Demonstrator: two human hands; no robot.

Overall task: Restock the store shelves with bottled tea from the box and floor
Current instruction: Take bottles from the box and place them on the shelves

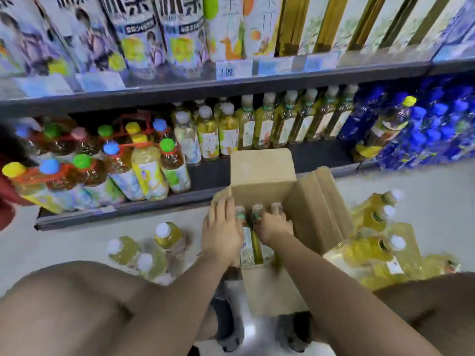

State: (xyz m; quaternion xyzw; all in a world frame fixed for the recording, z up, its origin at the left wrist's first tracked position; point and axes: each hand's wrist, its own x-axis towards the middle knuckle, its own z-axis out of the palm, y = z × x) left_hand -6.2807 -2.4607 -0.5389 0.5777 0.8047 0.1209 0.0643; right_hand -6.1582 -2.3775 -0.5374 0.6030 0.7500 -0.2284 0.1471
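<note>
Head view shows both hands down in the open top of the cardboard box [262,173], which stands on the floor just in front of the lower shelf [208,176]. The right hand [273,226] has its fingers curled over the necks of the boxed bottles [257,211], seemingly to lift one or two out by the top, since their bodies sit packed deep in the carton. The left hand [222,228] lies with its fingers nearly straight along the box's left rim, touching the nearest cap. It probably steadies the carton against the pull; whether its thumb hooks a bottle I cannot tell.

The far flap stands upright and the right flaps fold outward, which keeps the opening clear. Near left of the box a few floor bottles [144,253] stand upright, and to its right a heap of yellow tea [377,247] lies tipped on the floor, both within reach for later. Beyond the box, the shelf row [285,122] of matching white-capped tea already stands upright.
</note>
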